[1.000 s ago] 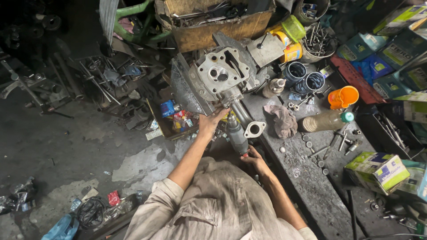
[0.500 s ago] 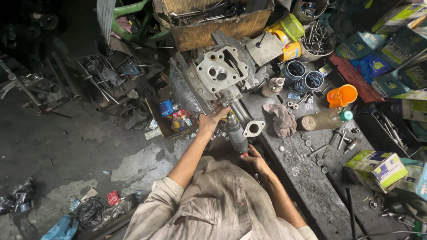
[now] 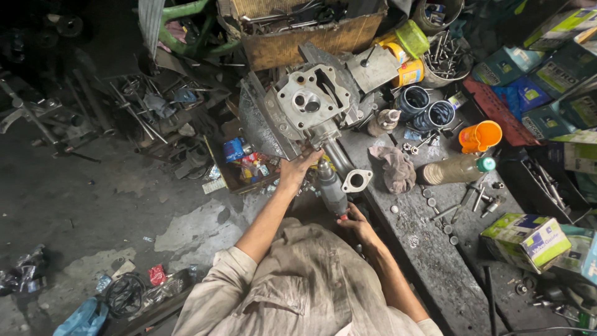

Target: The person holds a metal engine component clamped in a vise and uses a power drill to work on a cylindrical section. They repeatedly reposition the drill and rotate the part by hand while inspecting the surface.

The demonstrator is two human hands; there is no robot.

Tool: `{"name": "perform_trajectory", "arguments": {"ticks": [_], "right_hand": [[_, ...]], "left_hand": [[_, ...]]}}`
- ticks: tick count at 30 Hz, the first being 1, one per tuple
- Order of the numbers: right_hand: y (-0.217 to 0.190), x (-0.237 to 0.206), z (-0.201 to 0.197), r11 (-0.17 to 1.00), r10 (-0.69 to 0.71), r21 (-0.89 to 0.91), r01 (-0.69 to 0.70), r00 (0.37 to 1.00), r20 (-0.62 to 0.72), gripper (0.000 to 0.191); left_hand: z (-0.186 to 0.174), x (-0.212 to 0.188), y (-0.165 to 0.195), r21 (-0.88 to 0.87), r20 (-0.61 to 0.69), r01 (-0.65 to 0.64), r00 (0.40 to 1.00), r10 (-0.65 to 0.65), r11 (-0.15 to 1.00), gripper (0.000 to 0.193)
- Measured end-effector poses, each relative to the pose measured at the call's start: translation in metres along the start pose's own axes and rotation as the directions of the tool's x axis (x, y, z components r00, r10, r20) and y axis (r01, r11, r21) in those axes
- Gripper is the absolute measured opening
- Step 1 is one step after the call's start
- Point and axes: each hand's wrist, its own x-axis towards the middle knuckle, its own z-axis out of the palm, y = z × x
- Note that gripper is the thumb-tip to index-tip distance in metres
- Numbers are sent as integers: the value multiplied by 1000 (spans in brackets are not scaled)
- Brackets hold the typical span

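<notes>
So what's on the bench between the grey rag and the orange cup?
In the head view, a plastic bottle with a green cap lies on its side between the rag and the orange cup.

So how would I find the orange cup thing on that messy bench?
Start at the long grey workbench on the right side. Go toward its far end, past the crumpled rag and the plastic bottle with a green cap lying on its side. Just beyond that cap sits the orange cup, the only bright orange thing there, with its open mouth showing.
</notes>
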Motion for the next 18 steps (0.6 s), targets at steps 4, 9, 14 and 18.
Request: {"name": "perform_trajectory", "arguments": {"ticks": [4,9,14,18], "right_hand": [[-8,-5,3,999,-51,-14,52,998,41,68],[-15,-8,6,997,-25,-71,25,1000,10,68],[-16,-8,6,998,-14,-61,15,1000,23,72],[-14,-6,6,1000,9,-25,-9,1000,4,77]], "left_hand": [[-1,2,-2,14,-21,17,1000,-17,1000,60],[-4,4,-6,15,-19,-30,999,30,999,58],[-2,1,-5,8,-14,-37,999,37,999,56],[3,-1,0,4,-11,-24,1000,24,1000,57]]}}
